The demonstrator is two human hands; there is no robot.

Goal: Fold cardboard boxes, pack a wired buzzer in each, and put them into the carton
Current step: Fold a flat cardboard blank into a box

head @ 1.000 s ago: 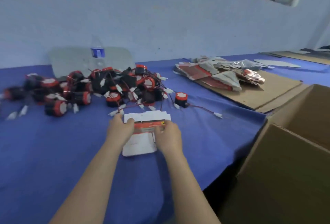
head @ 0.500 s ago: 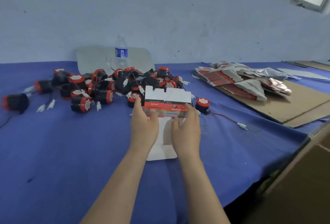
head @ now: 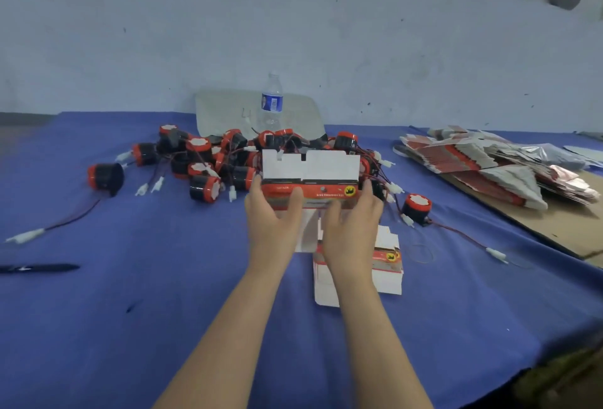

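Note:
I hold a flat red-and-white cardboard box blank up over the blue table, white flaps upward. My left hand grips its left end and my right hand grips its right end, thumbs on the red printed band. Below my right wrist another unfolded box blank lies on the cloth. A heap of black-and-red wired buzzers sits behind the held box. One single buzzer stands apart at the right, its wire trailing to a white plug.
A stack of flat box blanks lies on brown cardboard at the right. A water bottle and a clear tray stand by the wall. A black pen lies at the left edge.
My hands lifted the box blank higher off the table and stood it more upright. The view swung left, so the brown carton left the frame and a second blank appeared.

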